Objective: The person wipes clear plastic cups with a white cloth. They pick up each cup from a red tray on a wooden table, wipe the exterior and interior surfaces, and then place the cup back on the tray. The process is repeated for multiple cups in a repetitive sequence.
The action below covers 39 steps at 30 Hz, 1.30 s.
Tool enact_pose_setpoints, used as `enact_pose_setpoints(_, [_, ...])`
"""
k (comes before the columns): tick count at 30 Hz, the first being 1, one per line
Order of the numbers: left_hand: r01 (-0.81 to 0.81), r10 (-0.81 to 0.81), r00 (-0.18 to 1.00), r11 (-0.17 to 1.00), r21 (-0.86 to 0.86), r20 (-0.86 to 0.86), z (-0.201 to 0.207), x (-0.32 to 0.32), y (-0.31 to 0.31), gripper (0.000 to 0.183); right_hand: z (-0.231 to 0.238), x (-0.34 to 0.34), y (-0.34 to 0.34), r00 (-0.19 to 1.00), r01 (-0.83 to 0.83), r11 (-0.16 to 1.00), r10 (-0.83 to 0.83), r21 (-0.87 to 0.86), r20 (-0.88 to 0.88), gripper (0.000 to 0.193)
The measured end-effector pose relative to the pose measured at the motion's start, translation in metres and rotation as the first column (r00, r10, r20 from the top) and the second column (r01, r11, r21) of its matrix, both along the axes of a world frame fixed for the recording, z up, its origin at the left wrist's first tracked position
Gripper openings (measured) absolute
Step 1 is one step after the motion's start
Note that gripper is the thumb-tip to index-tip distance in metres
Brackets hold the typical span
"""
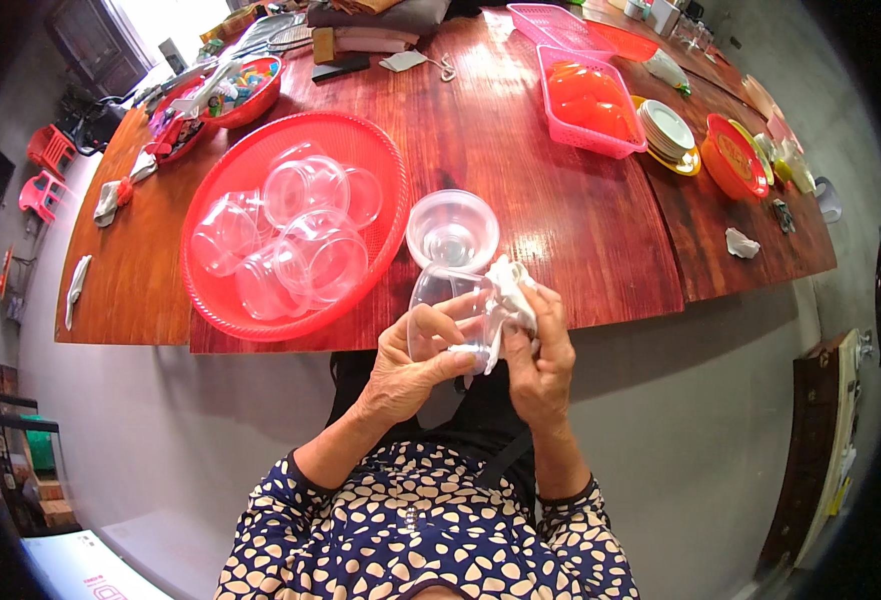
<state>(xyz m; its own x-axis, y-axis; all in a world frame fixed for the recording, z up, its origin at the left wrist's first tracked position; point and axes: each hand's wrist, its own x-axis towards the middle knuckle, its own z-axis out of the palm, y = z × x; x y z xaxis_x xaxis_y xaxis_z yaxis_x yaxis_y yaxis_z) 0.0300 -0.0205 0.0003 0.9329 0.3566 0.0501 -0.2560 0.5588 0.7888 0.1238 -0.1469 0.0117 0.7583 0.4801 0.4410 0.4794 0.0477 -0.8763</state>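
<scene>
Just off the table's front edge, my left hand (407, 365) grips a clear plastic bowl (434, 312) tilted on its side. My right hand (542, 362) is closed on a crumpled white cloth (508, 296), which lies against the bowl's right side and partly hides it. Beyond them, on the table, stands a second clear plastic bowl (451, 231) with its opening up. To the left, a large round red tray (388, 160) carries several clear plastic bowls (305, 190), tipped at various angles.
The wooden table (520, 195) ends close to my body. At its far right are a pink basket (592, 143) with orange-red items, stacked white plates (668, 128) and a red basin (735, 158). A red bowl of small colourful things (250, 92) stands far left.
</scene>
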Motion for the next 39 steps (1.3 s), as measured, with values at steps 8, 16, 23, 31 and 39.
enact_pose_setpoints(8, [-0.018, 0.018, 1.000, 1.000, 0.017, -0.023, -0.005, 0.001, 0.013, 0.010, 0.010, -0.021, -0.024, 0.968, -0.245, 0.969, 0.245, 0.014, -0.044, 0.039])
enact_pose_setpoints(16, [-0.016, 0.008, 0.999, 0.967, -0.254, -0.035, 0.007, 0.014, -0.006, 0.057, 0.016, -0.021, 0.022, 0.654, 0.142, 0.972, 0.049, -0.186, 0.755, 0.033])
enact_pose_setpoints(23, [0.021, 0.014, 0.996, 0.924, -0.383, 0.089, 0.019, 0.013, 0.001, 0.042, -0.017, -0.039, 0.011, 0.699, 0.054, 0.997, -0.002, -0.050, 0.715, 0.036])
enact_pose_setpoints(31, [0.195, -0.038, 0.963, 0.782, -0.592, 0.268, 0.008, 0.008, 0.024, 0.037, -0.036, -0.024, -0.007, 0.851, -0.012, 0.999, 0.033, -0.043, 0.525, 0.030])
enact_pose_setpoints(39, [0.255, -0.086, 0.959, 0.676, -0.691, 0.270, -0.010, 0.002, 0.028, 0.037, -0.045, 0.008, -0.015, 0.304, 0.088, 0.788, 0.562, 0.610, -0.769, 0.034])
